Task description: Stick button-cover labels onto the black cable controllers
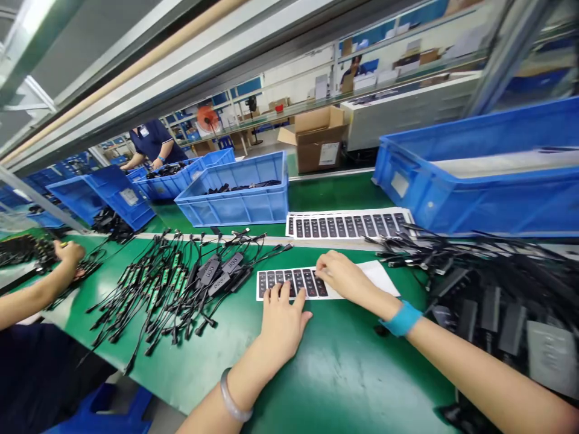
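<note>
A white sheet of dark sticker labels (294,283) lies on the green bench top in front of me. My left hand (281,322) rests flat on the sheet's near edge, fingers spread and holding it down. My right hand (342,277) is curled over the sheet's right part, fingertips pinched at a label; what they pinch is too small to name. A blue band circles my right wrist, a clear bangle my left.
A second label sheet (348,224) lies further back. Cabled black remotes (181,283) are heaped left, more black cabled parts (488,289) right. Blue bins (235,205) (479,181) stand behind. Another person's hand (69,253) works at far left; a co-worker stands behind.
</note>
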A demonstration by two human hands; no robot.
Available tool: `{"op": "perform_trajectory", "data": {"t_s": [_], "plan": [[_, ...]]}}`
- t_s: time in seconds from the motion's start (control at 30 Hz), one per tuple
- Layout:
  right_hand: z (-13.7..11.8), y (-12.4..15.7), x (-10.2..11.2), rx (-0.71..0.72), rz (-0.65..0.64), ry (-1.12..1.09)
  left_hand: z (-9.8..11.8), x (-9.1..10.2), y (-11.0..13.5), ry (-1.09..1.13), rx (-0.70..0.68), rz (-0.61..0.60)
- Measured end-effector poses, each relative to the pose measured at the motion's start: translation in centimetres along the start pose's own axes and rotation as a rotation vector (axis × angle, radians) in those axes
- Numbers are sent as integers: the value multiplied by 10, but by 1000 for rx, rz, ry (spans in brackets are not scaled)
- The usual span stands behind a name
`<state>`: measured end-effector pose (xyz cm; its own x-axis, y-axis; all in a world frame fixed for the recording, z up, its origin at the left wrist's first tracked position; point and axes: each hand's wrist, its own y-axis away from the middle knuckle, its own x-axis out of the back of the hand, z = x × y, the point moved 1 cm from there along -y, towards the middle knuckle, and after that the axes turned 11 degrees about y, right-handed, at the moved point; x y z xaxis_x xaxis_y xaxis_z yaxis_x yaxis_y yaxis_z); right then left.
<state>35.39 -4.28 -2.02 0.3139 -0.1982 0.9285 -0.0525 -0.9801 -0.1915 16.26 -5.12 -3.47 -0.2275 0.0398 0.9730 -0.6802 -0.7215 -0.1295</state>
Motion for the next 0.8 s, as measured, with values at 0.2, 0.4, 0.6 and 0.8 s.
{"op": "perform_trajectory", "data": {"t_s": [0.2, 0.4, 0.6, 0.8], "plan": [[13, 19, 38, -112, 396, -539, -18, 21, -10, -12, 76, 44], [21, 40, 50, -256, 439, -878, -96, 75, 4, -93, 441, 236], [21, 42, 31, -272, 445, -1104, -108, 104, 4, 50, 393, 401], [20, 43, 25, -283, 432, -1234, -41, 95, -39, 1172, 273, 597]]}}
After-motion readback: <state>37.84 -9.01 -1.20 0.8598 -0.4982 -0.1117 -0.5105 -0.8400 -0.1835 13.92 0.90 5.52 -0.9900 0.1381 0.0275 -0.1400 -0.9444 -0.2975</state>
